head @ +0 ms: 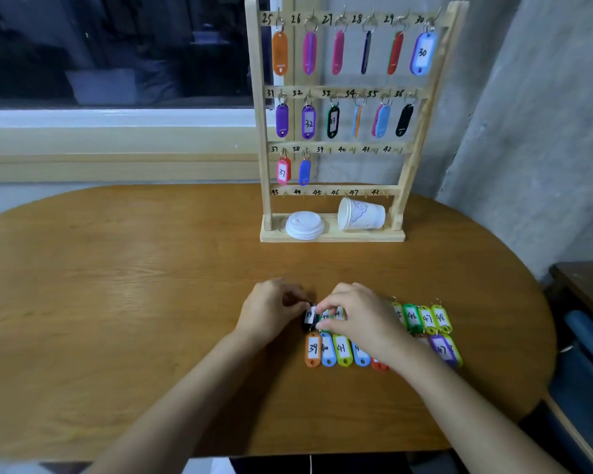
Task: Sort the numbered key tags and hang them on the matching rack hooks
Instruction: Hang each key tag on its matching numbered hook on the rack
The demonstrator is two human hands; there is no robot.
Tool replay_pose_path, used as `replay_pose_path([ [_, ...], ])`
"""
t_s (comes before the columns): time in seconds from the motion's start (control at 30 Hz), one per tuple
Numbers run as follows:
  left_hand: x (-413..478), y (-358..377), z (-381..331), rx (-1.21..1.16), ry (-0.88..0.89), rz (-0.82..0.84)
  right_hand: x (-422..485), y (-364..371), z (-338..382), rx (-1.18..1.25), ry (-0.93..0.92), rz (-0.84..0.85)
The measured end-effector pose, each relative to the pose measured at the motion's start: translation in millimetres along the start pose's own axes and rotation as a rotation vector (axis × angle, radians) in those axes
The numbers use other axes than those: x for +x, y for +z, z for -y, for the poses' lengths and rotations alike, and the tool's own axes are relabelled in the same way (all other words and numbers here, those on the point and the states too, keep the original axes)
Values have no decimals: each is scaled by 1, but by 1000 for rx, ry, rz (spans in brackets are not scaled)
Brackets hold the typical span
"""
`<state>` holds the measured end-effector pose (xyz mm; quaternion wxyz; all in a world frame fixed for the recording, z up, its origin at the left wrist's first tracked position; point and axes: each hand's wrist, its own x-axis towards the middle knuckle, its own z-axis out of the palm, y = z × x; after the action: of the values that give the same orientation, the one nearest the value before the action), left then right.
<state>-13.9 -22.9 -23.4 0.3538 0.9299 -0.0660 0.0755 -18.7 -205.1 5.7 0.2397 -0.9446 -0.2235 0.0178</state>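
Black key tag (309,317), white handwritten label, tilted, well in front of wooden rack (356,237), left hand (271,311) pinching its upper end, right hand (355,314) pinching its side

The wooden table (117,302) has a rounded far edge. Two rows of key tags (412,318) lie flat on it, under the right hand (356,316) and out to its right. The wooden rack (332,237) stands on it well beyond that hand.
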Motion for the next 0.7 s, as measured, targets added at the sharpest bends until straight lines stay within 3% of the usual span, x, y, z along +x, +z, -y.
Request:
replay_pose_path([
  [0.3, 0, -6, 9, 19, -36, -26, 0, 1, 14, -140, -42, 106],
  [0.7, 5, -25, 5, 21, -67, -48, 5, -3, 16, -58, 2, 8],
])
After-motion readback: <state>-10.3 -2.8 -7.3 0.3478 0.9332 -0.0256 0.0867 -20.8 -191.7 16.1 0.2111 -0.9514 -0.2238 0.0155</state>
